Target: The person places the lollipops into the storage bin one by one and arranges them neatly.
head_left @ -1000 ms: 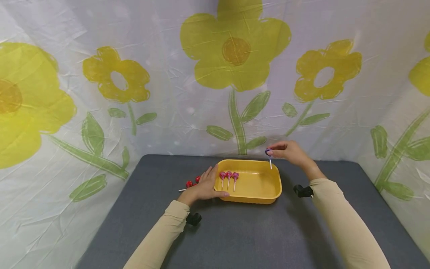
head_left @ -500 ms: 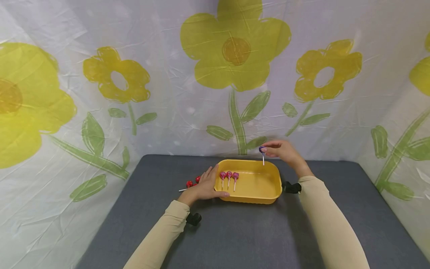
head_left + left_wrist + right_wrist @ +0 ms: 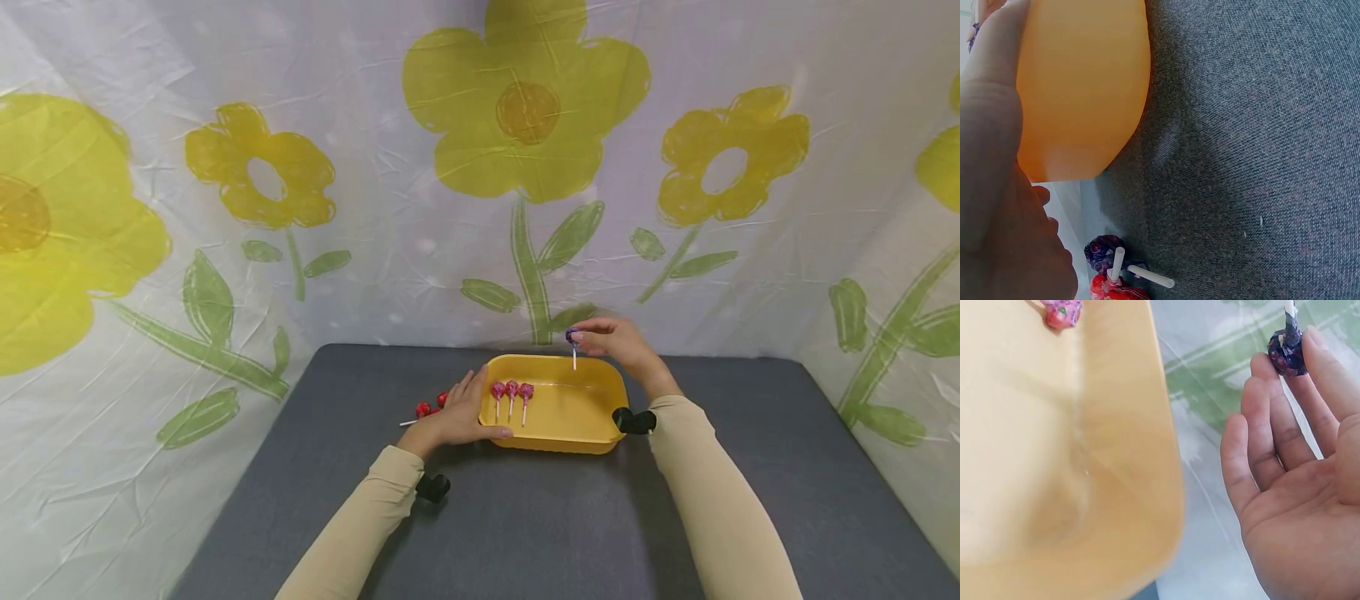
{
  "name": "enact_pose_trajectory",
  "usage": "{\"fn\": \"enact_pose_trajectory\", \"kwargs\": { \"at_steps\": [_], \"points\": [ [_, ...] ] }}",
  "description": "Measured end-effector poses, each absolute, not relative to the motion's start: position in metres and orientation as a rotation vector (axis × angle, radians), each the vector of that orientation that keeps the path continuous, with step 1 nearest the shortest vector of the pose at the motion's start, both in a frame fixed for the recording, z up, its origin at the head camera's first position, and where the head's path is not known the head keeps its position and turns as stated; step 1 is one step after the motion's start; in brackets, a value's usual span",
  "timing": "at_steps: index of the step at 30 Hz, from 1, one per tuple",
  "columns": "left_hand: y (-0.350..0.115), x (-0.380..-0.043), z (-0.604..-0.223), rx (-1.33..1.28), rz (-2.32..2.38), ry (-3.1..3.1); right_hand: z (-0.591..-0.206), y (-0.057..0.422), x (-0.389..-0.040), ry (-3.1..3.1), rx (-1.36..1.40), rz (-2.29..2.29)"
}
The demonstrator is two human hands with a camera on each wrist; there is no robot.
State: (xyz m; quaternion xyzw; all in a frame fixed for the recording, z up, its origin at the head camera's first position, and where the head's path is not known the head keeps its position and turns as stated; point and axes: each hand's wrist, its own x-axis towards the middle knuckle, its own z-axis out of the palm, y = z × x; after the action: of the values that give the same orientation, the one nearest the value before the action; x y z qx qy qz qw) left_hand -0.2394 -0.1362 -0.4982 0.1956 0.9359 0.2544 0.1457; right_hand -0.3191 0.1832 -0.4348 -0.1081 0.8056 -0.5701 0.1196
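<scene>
A yellow plastic tray [image 3: 573,410] stands on the table, with three pink lollipops [image 3: 512,389] lined up along its left part. At the tray's left front corner is my left hand [image 3: 452,421], fingers extended along the side wall and thumb over the front rim. My right hand [image 3: 624,346] pinches a purple-wrapped lollipop [image 3: 573,337] by its head, above the tray's back rim. Its white stick points down in the head view. The right wrist view shows the wrapped head [image 3: 1287,353] between thumb and fingertips, the other fingers loosely bent.
Red lollipops [image 3: 423,410] lie on the dark grey table [image 3: 555,517] left of my left hand. The left wrist view adds a dark purple lollipop [image 3: 1104,253] beside them. A flower-printed curtain [image 3: 375,250] hangs behind the table.
My right hand has moved left with the purple lollipop, from the tray's back right corner to above its back rim. The left hand and tray have stayed in place.
</scene>
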Motion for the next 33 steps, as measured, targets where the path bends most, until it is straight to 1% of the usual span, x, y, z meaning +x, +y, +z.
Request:
{"fn": "enact_pose_trajectory", "kwargs": {
  "at_steps": [33],
  "points": [
    [-0.135,-0.238,-0.497,0.545,0.706,2.714,-0.473,0.156,-0.310,2.194,-0.308,-1.747]
  ]
}}
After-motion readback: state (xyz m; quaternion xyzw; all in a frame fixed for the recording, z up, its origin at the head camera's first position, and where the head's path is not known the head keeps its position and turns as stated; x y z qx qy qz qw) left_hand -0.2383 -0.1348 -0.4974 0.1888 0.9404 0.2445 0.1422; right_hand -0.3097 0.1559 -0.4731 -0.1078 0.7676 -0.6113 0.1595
